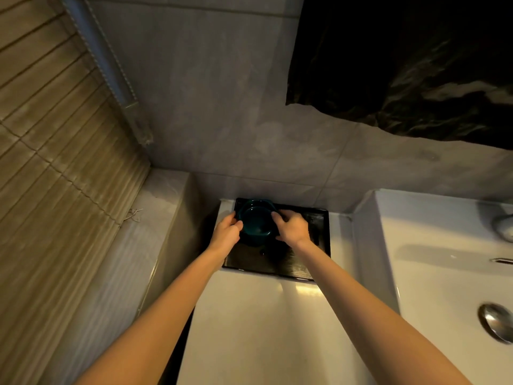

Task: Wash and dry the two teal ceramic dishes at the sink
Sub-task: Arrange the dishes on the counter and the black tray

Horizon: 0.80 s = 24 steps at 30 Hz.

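Observation:
A teal ceramic bowl [256, 223] is held over a black tray [294, 266] on the white counter left of the sink. Behind it, the rim of a second teal dish [256, 202] shows at the tray's far corner. My left hand [226, 230] grips the bowl's left side, thumb over the rim. My right hand [293, 226] holds the bowl's right side, fingers curled at the rim. I cannot tell whether the bowl touches the tray or the dish behind it.
A white sink basin [444, 273] with a metal drain plug [497, 322] lies at the right; part of a tap [503, 226] shows at the right edge. A wooden blind [55, 162] covers the left. A dark cloth [402, 65] hangs on the tiled wall.

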Tool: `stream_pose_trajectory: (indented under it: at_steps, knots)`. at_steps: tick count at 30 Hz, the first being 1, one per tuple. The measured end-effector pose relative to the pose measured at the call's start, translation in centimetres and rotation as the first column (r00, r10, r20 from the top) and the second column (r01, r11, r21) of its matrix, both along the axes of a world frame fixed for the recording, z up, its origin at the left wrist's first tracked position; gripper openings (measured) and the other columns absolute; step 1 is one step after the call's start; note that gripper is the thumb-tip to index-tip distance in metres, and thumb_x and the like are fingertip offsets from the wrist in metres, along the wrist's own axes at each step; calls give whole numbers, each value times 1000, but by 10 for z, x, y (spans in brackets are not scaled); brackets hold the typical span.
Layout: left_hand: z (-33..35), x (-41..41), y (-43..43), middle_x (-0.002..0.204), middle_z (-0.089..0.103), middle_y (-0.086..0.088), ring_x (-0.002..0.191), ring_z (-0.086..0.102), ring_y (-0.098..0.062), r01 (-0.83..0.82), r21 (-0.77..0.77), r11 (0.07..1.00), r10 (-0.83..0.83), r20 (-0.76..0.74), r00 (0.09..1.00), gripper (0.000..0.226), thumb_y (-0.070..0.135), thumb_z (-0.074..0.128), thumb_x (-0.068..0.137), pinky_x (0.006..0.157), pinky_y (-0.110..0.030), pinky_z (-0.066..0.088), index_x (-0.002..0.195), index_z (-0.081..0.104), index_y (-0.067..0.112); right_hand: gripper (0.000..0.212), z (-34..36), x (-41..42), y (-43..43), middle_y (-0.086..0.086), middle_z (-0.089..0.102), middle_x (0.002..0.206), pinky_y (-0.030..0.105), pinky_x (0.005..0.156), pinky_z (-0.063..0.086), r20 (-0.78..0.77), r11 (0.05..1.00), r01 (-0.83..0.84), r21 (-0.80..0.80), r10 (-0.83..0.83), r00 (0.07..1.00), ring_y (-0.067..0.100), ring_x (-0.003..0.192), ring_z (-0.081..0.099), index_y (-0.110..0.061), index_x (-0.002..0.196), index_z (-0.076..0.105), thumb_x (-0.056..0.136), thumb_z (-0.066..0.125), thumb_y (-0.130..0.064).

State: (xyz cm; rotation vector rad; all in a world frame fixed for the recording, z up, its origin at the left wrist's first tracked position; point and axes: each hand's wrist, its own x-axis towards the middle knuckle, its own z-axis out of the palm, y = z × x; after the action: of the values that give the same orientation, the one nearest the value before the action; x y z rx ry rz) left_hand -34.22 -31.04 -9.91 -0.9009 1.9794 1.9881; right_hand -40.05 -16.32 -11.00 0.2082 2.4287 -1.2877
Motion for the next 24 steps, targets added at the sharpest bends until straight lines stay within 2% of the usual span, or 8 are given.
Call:
stream_pose_trajectory:
  at_steps: [3, 6, 8, 12, 16, 19, 22, 24]
  knots:
    - [18, 21, 1, 148, 36, -5, 134, 37, -20, 62, -77, 995, -63, -11, 998, 52, 16, 46, 98, 98, -29, 37, 147, 29, 17, 44, 19, 25, 14, 11, 55, 125, 45, 91, 52, -58, 999, -47, -24, 46, 997, 26, 110, 58, -16, 132, 52, 92, 58, -32]
    - [39, 54, 7, 145, 41, -2, 128, 42, -14, 113, -132, 985, -118, -31, 993, 51, 16, 47, 97, 87, -23, 37, 146, 31, 20, 36, 48, 67, 36, 0, 57, 120, 41, 94, 51, -78, 992, -117, -57, 112, 991, 18, 110, 57, -19, 129, 55, 93, 57, -25]
    - [48, 82, 15, 142, 44, -1, 121, 45, -10, 138, -141, 980, -146, -51, 988, 50, 16, 47, 97, 88, -22, 37, 145, 34, 21, 33, 60, 100, 57, -4, 59, 118, 40, 95, 50, -70, 984, -159, -76, 153, 986, 14, 108, 57, -21, 127, 57, 94, 56, -24]
    - [47, 147, 34, 135, 50, 1, 111, 50, -9, 178, -124, 976, -183, -31, 983, 44, 15, 49, 96, 86, -23, 40, 139, 42, 22, 27, 70, 165, 97, -5, 60, 117, 38, 89, 53, -61, 987, -152, -51, 148, 987, 12, 94, 62, -28, 119, 61, 92, 57, -25]
    - [30, 216, 60, 131, 52, -1, 98, 55, -10, 277, -134, 951, -278, 17, 960, 44, 15, 55, 93, 72, -15, 44, 135, 45, 25, 25, 67, 236, 132, -4, 60, 115, 20, 77, 50, -17, 984, -179, 20, 179, 984, 6, 89, 61, -30, 117, 59, 93, 57, -25]
    - [20, 261, 84, 133, 49, -1, 102, 52, -9, 388, -135, 912, -377, 98, 921, 49, 22, 58, 91, 81, -18, 45, 137, 42, 26, 30, 50, 282, 151, -3, 55, 120, 11, 75, 44, 25, 966, -231, 117, 230, 973, 6, 92, 59, -27, 124, 55, 93, 57, -26]
    - [9, 294, 106, 138, 42, -3, 108, 46, -5, 508, -126, 852, -482, 188, 856, 56, 34, 60, 88, 92, -21, 41, 140, 39, 31, 36, 28, 314, 162, 2, 49, 126, 21, 92, 43, 51, 932, -249, 264, 245, 968, 16, 108, 54, -20, 130, 51, 94, 56, -21]
    - [3, 309, 118, 138, 42, -4, 117, 49, -8, 530, -112, 840, -499, 222, 838, 59, 38, 63, 85, 96, -24, 43, 139, 40, 32, 38, 16, 328, 167, 6, 50, 126, 26, 97, 41, 68, 915, -242, 324, 233, 970, 21, 112, 52, -18, 131, 50, 93, 55, -19]
